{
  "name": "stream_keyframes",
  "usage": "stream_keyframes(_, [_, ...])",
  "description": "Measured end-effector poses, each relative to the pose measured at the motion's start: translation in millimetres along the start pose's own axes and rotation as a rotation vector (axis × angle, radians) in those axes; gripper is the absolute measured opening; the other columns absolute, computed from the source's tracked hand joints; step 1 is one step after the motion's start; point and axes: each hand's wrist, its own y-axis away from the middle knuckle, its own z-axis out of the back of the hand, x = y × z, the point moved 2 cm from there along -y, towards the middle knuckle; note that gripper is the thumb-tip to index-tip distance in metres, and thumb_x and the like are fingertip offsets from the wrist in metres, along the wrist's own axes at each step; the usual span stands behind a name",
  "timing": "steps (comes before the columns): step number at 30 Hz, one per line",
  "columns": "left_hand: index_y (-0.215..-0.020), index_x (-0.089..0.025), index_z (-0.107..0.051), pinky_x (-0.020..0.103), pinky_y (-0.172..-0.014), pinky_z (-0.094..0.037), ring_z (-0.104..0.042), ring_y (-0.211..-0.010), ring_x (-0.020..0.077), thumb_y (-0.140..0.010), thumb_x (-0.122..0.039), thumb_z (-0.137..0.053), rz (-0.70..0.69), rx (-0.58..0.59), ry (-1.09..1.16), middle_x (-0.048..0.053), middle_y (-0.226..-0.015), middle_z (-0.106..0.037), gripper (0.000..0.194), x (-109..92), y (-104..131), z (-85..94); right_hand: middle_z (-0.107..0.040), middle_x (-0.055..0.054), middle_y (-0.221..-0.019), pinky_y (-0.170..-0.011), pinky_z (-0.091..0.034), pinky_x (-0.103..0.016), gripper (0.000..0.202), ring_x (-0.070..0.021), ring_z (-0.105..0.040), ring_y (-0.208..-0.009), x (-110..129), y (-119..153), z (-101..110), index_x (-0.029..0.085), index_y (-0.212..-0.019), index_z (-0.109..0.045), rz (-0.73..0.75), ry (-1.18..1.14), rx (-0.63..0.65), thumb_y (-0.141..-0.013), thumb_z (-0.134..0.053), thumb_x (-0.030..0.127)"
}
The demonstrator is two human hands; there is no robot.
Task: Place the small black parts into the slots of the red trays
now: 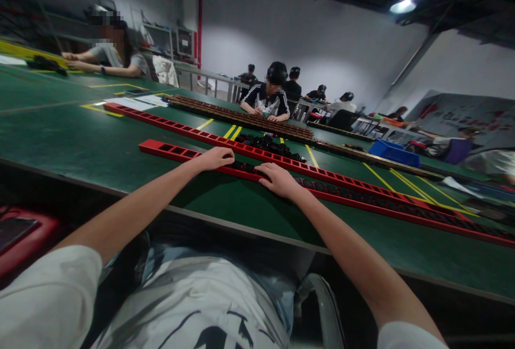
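Note:
A long red slotted rail (156, 147) lies along the near side of the green table. My left hand (217, 159) is curled over this rail, its fingertips bent down at the slots; whatever they pinch is hidden. My right hand (278, 179) rests on the rail a little to the right, thumb and fingers apart, with no held object showing. Small black parts (244, 167) sit in the slots between my hands. Many more black parts (322, 186) fill the rail to the right, while several slots at its left end show no parts.
A second red slotted rail (185, 130) lies parallel behind. Beyond it are a pile of black parts (269, 146), long brown strips (241, 118) and a blue bin (394, 153). One person (270, 94) works across the table, another (116, 53) at the left. The table's front edge (241, 225) runs before me.

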Motion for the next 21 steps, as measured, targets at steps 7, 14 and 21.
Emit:
stream_keyframes(7, [-0.109,-0.018,-0.069,0.033,-0.098,-0.046,-0.063,-0.105,0.0225,-0.09,-0.047,-0.052,-0.13,0.003,-0.029,0.008,-0.11,-0.069,0.039,-6.2,1.9,-0.8,-0.061,-0.015,-0.134,-0.109,-0.045,-0.046,0.044,-0.0275,-0.055,-0.125,0.4,-1.1,0.6,0.017,-0.14,-0.057,-0.001,-0.002,-0.006,-0.097,-0.055,0.028])
stream_keyframes(14, [-0.108,-0.018,-0.07,0.033,-0.096,-0.047,-0.064,-0.104,0.0228,-0.088,-0.048,-0.055,-0.129,0.031,0.003,0.007,-0.109,-0.069,0.039,-11.3,2.8,1.8,-0.061,-0.014,-0.134,-0.108,-0.046,-0.044,0.043,-0.0265,-0.056,-0.124,0.2,-0.2,1.2,0.017,-0.139,-0.057,-0.015,0.013,-0.001,-0.097,-0.056,0.028])
stream_keyframes(21, [-0.118,-0.017,-0.067,0.034,-0.098,-0.046,-0.062,-0.108,0.0242,-0.089,-0.054,-0.056,-0.164,0.062,-0.046,0.01,-0.115,-0.065,0.048,-10.3,5.2,-1.7,-0.061,-0.014,-0.135,-0.109,-0.045,-0.043,0.044,-0.0274,-0.055,-0.125,-0.3,-0.5,-0.9,0.015,-0.14,-0.057,-0.001,0.014,0.003,-0.098,-0.054,0.029])
